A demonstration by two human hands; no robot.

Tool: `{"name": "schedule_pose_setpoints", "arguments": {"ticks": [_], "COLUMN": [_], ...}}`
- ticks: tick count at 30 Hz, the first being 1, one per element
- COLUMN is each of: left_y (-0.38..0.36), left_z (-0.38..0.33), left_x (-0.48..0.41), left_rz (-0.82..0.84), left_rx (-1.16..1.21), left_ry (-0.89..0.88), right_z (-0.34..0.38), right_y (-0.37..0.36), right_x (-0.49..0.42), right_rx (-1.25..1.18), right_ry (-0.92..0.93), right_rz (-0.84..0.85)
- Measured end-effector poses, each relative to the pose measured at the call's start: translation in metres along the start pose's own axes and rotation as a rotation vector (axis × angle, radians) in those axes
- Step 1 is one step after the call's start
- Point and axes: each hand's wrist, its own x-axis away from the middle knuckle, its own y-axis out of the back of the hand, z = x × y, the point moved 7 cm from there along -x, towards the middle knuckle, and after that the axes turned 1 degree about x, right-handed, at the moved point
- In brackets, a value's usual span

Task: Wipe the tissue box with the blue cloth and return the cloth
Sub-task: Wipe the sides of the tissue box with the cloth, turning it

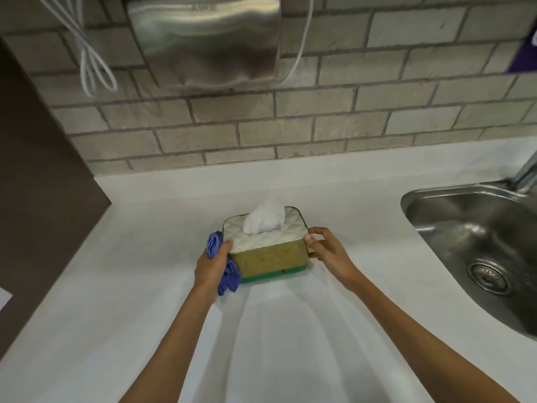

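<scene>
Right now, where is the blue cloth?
In the head view, the blue cloth is bunched in the left hand, pressed against the tissue box's left end on the white counter.

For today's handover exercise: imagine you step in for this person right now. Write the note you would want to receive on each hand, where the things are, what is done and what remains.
Left hand: closed on the bunched blue cloth, pressing it against the left end of the tissue box.
Right hand: fingers steady the box's right end.
The box sits on the white counter, left of the sink, with a tissue sticking out of its top.
Done: cloth picked up and wiping under way at the left end; how much else is wiped cannot be told.
Left: red specks show on the front face; finish wiping, then return the cloth.
</scene>
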Motion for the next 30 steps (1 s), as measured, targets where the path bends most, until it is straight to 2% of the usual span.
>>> {"name": "schedule_pose_setpoints", "arguments": {"ticks": [9,13,16,19,24,28,30], "left_y": [0.003,0.001,-0.002,-0.005,-0.011,-0.016,-0.016], "left_z": [-0.022,-0.035,-0.045,-0.053,-0.059,-0.056,-0.056], "left_x": [0.009,0.004,-0.001,-0.005,-0.017,-0.019,-0.011], "left_rz": [-0.062,-0.054,-0.069,-0.066,-0.079,-0.075,-0.147], "left_rx": [-0.283,-0.345,-0.401,-0.429,-0.432,-0.407,-0.413], "left_ry": [0.018,0.016,0.011,0.019,-0.006,-0.031,-0.102], "right_z": [0.021,0.031,0.032,0.030,0.029,0.029,0.031], "right_y": [0.018,0.021,0.021,0.025,0.017,0.014,0.016], "right_x": [0.009,0.004,-0.003,-0.008,-0.011,-0.019,-0.026], "right_rx": [0.272,0.276,0.285,0.398,0.595,0.653,0.633], "right_ry": [0.051,0.072,0.073,0.075,0.315,0.422,0.428], "right_rz": [-0.024,-0.014,0.036,0.133,0.354,0.289,0.259]}}
